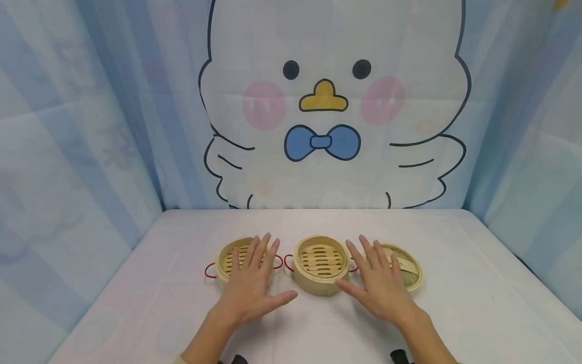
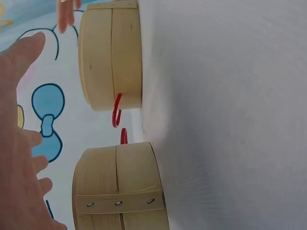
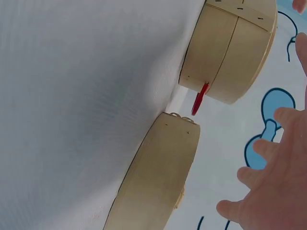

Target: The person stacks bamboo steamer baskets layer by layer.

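Observation:
Three bamboo steamer pieces sit in a row on the white table. The left steamer basket has red loop handles and a slatted base, partly hidden behind my left hand. In the middle stands a second steamer basket, also with red handles and slats. At the right lies the woven steamer lid, partly covered by my right hand. Both hands hover palm down with fingers spread and hold nothing. In the left wrist view, the left thumb points toward the middle basket.
The white tabletop stretches to a back edge, where a cloth curtain printed with a cartoon bird hangs. Blue-and-white cloth hangs along both sides. Dark wrist-camera parts show at the bottom.

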Demonstrator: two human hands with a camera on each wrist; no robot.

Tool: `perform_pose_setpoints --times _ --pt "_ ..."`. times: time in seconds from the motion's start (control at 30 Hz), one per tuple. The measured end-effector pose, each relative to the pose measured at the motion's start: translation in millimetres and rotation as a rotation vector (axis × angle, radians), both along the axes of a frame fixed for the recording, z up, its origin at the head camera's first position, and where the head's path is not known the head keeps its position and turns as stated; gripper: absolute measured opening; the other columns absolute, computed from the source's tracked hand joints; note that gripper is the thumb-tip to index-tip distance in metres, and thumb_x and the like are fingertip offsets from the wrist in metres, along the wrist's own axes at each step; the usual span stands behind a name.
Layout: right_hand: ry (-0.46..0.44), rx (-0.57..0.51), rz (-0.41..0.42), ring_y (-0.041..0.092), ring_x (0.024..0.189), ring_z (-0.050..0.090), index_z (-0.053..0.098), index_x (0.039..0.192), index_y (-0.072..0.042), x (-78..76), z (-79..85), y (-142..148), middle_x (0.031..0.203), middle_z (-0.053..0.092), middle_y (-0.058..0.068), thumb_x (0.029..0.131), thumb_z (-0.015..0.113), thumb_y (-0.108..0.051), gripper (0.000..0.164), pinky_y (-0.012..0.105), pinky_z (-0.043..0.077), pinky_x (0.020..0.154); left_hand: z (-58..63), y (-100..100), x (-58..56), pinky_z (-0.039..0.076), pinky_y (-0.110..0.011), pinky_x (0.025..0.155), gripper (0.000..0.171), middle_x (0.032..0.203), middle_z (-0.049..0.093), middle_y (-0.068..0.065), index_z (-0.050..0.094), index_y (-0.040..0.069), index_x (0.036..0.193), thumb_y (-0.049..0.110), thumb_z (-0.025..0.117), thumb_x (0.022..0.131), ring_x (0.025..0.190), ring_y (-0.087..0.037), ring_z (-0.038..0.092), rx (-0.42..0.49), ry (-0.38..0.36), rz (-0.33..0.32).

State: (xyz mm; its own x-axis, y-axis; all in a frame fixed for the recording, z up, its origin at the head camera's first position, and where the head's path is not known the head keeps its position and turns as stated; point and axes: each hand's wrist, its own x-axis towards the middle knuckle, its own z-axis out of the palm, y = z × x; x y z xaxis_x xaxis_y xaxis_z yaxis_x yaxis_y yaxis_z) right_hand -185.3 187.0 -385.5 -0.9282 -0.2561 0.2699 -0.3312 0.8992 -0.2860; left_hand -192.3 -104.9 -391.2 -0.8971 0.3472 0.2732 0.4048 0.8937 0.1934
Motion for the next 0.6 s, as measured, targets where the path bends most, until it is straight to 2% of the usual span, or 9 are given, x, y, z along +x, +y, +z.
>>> perform_pose_setpoints --times 0.3,0.6 --pt "0.005 -0.028 0.004 0.046 0.149 0.010 0.029 0.160 -0.019 -1.3 2.7 0.8 0.165 0.019 0.016 0.093 0.059 -0.063 0.086 0.075 0.008 0.109 4.2 -8.3 -3.9 0.008 -0.064 0.117 0.106 0.166 0.019 -0.011 0.024 0.013 0.161 0.067 0.068 0.082 0.152 -0.032 0.014 0.117 0.085 -0.028" --pt "0.017 -0.070 0.043 0.047 0.148 0.014 0.031 0.159 -0.018 -2.4 5.1 0.7 0.163 0.022 0.018 0.093 0.062 -0.060 0.084 0.071 0.010 0.112 6.8 -23.7 -11.8 0.012 -0.067 0.115 0.107 0.165 0.022 -0.012 0.025 0.012 0.160 0.064 0.073 0.080 0.151 -0.034 0.017 0.204 0.111 -0.029"
